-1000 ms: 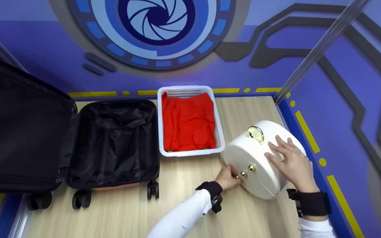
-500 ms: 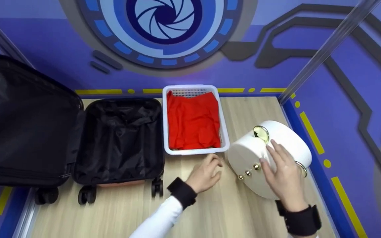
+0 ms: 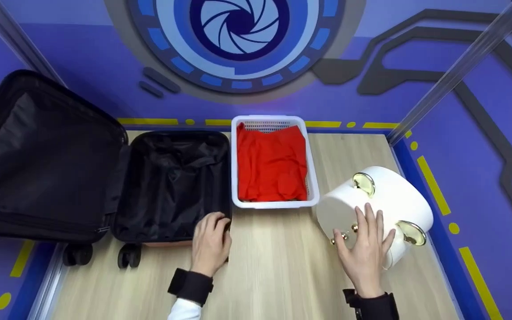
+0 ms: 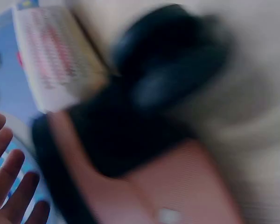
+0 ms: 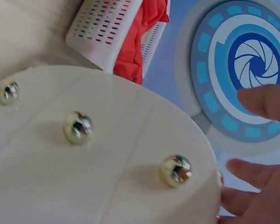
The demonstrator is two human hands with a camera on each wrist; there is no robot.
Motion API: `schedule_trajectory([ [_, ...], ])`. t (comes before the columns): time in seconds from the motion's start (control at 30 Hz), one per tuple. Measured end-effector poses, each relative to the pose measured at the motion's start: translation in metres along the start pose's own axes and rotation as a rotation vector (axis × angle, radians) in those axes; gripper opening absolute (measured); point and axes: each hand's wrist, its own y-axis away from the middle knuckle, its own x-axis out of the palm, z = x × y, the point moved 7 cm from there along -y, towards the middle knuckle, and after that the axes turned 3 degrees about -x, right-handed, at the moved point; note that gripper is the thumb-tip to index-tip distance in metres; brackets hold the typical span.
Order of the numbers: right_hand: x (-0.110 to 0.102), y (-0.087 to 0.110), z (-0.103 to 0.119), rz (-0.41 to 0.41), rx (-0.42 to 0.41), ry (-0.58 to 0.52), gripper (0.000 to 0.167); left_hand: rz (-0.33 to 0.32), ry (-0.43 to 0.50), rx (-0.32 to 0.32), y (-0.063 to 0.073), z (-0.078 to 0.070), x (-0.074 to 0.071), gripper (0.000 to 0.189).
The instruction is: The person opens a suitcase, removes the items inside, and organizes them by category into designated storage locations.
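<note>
A white rounded case [image 3: 398, 195] with gold ball knobs and gold oval rings stands tilted at the right. My right hand [image 3: 365, 253] lies over its front, fingers extended and spread. In the right wrist view, knobs [image 5: 78, 127] dot the flat white face, and the fingertips are right at its edge. My left hand [image 3: 210, 246], fingers loosely bent, is at the front right corner of the open suitcase [image 3: 171, 186], which has a black lining. The left wrist view, partly blurred, shows the suitcase's pink shell [image 4: 186, 182] and black wheel [image 4: 172, 60] beside spread fingers [image 4: 7, 179].
A white basket [image 3: 278, 205] with red cloth [image 3: 271, 164] stands between suitcase and case. The raised suitcase lid [image 3: 47, 169] leans at the left. Purple patterned walls [image 3: 474, 169] border the back and sides of the wooden tabletop [image 3: 274, 266].
My left hand has left the gold knobs and moved left to the suitcase corner. My right hand has shifted from the case's top toward its front. The head view has swung left.
</note>
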Motion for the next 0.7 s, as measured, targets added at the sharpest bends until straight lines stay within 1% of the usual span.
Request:
schedule_trajectory([
  [0.07,0.008,0.0,-0.006,-0.022,0.016,0.004,0.079,0.015,-0.024,-0.048,0.008,0.011,0.0,0.043],
  [0.17,0.022,-0.003,-0.015,-0.038,0.037,0.043,0.083,0.075,-0.049,-0.114,0.018,0.023,0.006,0.058],
  [0.27,0.031,-0.007,-0.022,-0.073,0.039,0.09,0.078,0.137,-0.06,-0.152,0.023,0.031,0.014,0.064],
  [0.33,0.034,-0.011,-0.026,-0.104,0.036,0.099,0.072,0.159,-0.066,-0.157,0.024,0.034,0.017,0.063],
  [0.47,0.035,-0.024,-0.039,-0.147,0.032,0.079,0.059,0.177,-0.061,-0.155,0.023,0.033,0.02,0.054],
  [0.57,0.034,-0.039,-0.054,-0.143,0.034,0.044,0.051,0.18,-0.055,-0.152,0.024,0.032,0.02,0.049],
  [0.7,0.034,-0.066,-0.076,-0.126,0.016,-0.051,0.041,0.157,-0.042,-0.148,0.027,0.03,0.021,0.047],
])
